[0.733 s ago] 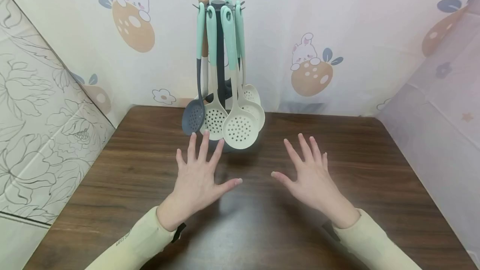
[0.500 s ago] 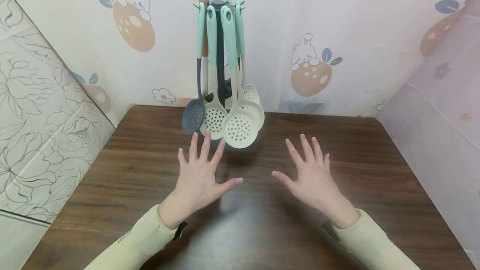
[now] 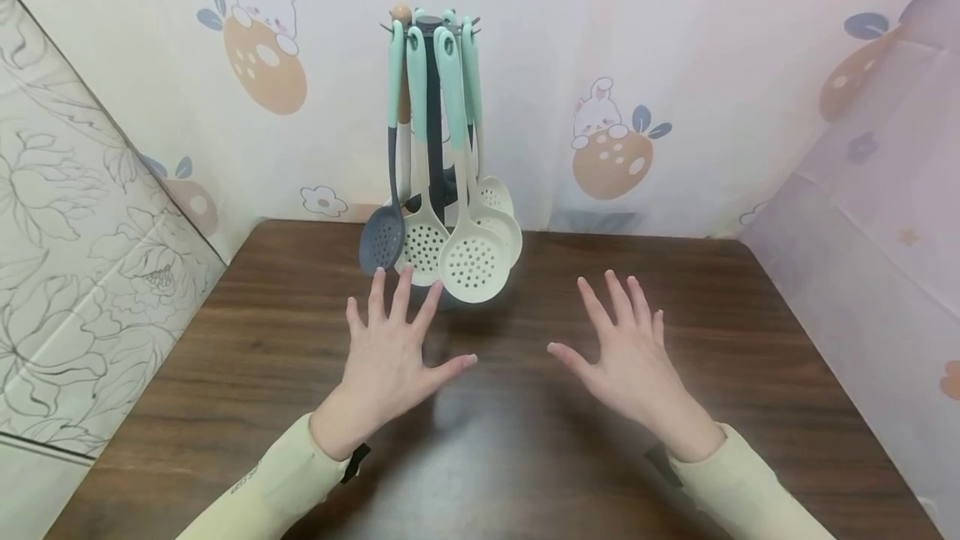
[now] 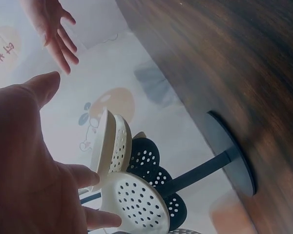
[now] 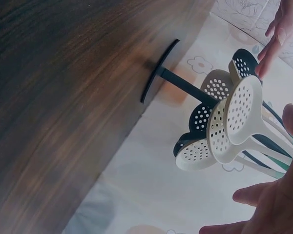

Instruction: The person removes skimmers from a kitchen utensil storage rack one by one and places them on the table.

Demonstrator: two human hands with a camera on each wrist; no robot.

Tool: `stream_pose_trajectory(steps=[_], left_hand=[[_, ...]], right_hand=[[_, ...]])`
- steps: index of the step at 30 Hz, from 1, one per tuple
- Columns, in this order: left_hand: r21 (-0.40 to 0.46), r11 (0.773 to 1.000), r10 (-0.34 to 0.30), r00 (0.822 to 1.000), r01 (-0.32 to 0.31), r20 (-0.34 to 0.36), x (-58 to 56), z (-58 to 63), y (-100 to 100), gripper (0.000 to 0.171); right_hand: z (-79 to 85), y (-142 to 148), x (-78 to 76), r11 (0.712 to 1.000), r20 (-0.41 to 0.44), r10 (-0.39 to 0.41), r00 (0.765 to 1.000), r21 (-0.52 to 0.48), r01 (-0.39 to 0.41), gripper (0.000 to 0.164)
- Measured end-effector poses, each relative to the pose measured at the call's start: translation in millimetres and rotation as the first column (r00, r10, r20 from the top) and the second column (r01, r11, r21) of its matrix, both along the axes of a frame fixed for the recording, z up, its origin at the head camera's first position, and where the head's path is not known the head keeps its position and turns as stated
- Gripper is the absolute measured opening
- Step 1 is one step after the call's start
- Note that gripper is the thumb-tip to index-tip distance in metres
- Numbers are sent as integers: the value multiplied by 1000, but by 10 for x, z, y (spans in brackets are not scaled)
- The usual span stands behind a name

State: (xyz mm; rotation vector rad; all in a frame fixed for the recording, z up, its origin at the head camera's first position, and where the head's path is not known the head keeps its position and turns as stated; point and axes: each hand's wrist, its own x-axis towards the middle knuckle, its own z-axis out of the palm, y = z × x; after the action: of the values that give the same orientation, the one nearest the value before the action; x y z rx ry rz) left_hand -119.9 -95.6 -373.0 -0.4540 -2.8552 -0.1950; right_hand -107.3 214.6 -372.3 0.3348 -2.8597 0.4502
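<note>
My left hand [image 3: 386, 365] hovers over the table with fingers spread, its fingertips overlapping the lower edges of the hanging skimmers in the head view. Further right, my right hand [image 3: 630, 365] is held the same way, palm down and holding nothing. A dark utensil stand [image 3: 434, 107] at the back of the table carries several skimmers by mint-green handles. A white skimmer [image 3: 474, 265] hangs frontmost, another white skimmer [image 3: 423, 244] beside it, and a dark grey skimmer [image 3: 382, 237] at the left. One utensil has a brown wooden handle [image 3: 403, 94]. In the left wrist view the stand's round base [image 4: 237, 158] shows.
The brown wooden table [image 3: 675, 315] reaches back to a wall sheet [image 3: 525, 107] printed with rabbits and orange fruit. A panel with flower line drawings [image 3: 90, 273] borders the left side, and a pale sheet [image 3: 870, 273] the right.
The head view has tilted slightly, so the stand and the wall print sit a little lower and further left. Both hands stay spread; the gap between them is slightly wider.
</note>
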Motion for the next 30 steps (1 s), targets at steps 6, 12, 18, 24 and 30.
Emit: stream_pose_trajectory(steps=[6,12,18,24,30], left_hand=[[9,1000,-7,997,8,-75,-2,1,-46,100],[37,998,-44,983,51,-178,-23,5,-91,95],[75,995,-42,978,59,-207,-44,13,-116,87],[106,993,-32,980,54,-196,-65,35,-120,72],[40,997,-59,997,61,-46,-59,-32,-178,62]], right_hand=[[28,-3,11,1000,-12,15,1000,-22,-15,90],[31,-6,17,999,-21,16,1000,-40,-17,85],[34,-18,16,997,4,-3,1000,-75,3,82],[32,-45,-3,994,32,-2,999,-106,5,80],[23,-63,-30,995,26,9,1000,-99,-6,79]])
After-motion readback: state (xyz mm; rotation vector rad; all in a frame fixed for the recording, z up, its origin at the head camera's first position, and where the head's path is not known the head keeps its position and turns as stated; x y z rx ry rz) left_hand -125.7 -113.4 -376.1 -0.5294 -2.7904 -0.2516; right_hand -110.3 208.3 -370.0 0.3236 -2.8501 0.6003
